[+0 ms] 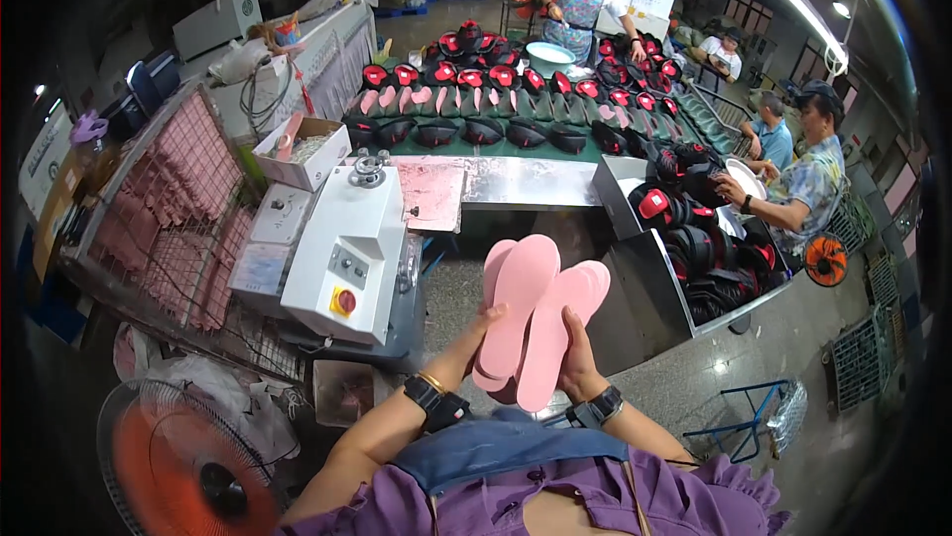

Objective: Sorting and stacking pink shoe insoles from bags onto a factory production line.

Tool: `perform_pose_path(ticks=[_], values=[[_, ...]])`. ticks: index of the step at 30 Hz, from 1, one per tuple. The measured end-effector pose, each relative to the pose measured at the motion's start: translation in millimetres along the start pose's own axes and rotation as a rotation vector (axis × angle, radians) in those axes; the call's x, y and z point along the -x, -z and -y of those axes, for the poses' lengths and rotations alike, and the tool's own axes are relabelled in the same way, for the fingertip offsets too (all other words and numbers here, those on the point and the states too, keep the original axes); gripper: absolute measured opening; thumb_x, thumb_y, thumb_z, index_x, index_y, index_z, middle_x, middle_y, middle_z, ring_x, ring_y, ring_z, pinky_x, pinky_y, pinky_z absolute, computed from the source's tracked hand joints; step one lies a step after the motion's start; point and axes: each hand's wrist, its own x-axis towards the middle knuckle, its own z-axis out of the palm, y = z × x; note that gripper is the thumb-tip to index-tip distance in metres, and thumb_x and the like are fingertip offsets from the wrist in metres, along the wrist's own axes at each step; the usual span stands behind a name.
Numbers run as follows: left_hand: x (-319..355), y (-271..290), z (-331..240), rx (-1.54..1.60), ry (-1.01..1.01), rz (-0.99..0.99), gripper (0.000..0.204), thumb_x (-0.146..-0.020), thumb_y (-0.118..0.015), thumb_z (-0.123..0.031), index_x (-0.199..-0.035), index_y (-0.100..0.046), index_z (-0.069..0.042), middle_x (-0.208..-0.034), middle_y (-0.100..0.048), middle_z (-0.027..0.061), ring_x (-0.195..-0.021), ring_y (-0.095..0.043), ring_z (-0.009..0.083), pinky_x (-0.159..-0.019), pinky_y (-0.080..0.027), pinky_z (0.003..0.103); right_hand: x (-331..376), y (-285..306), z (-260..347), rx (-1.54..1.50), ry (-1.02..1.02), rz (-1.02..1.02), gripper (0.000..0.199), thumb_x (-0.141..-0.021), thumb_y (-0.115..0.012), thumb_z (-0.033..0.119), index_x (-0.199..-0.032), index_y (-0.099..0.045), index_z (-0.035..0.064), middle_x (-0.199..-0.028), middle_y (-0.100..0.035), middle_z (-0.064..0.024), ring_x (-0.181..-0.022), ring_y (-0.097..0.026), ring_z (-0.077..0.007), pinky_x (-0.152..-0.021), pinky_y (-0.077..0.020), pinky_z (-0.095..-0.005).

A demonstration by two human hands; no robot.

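Pink shoe insoles (529, 273) are gathered in two fanned stacks in front of my body. My left hand (483, 334) grips the left stack along its lower left side, fingers mostly hidden behind it. The right stack of insoles (547, 350) is held in my right hand (579, 357), its thumb lying along the edge. The two stacks touch and overlap at the middle. Left of them stands a white machine (347, 248) with a red and yellow knob, and a pink-dusted board (430, 191) beside it.
Shoe uppers (483, 131) and insoles stand in rows on a green table. Dark shoe parts fill a metal bin (650, 283) at right. A fan (188, 462) is at lower left, a blue stool (744, 422) at lower right. Co-workers (808, 179) stand at the right and far side.
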Motion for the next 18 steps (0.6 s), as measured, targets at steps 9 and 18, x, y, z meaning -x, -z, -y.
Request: perform_pose_path(ticks=[9,18], values=[[-182.9,91.3,-93.1,0.091,-0.020,-0.189,0.077,-0.087,-0.069,-0.046,-0.146,-0.040,-0.004,-0.128,-0.058,0.0099,-0.112,-0.060,0.0197,-0.097,-0.050,0.035,-269.6,11.9,60.4,-0.124,-0.341,0.022,0.048,-0.097,-0.056,0.051,-0.109,-0.066,0.0054,-0.097,-0.069,-0.0067,-0.084,-0.067,-0.0208,-0.073,-0.0568,-0.0327],[-395.0,192.2,-165.7,0.128,0.031,-0.513,0.071,-0.092,-0.069,-0.040,-0.144,-0.043,0.001,-0.128,-0.059,0.0089,-0.116,-0.057,0.0179,-0.099,-0.047,0.032,-564.2,36.5,119.0,-0.072,-0.753,0.280,0.051,-0.098,-0.055,0.051,-0.114,-0.064,0.0029,-0.093,-0.071,-0.0136,-0.075,-0.070,-0.0273,-0.071,-0.0595,-0.0406]])
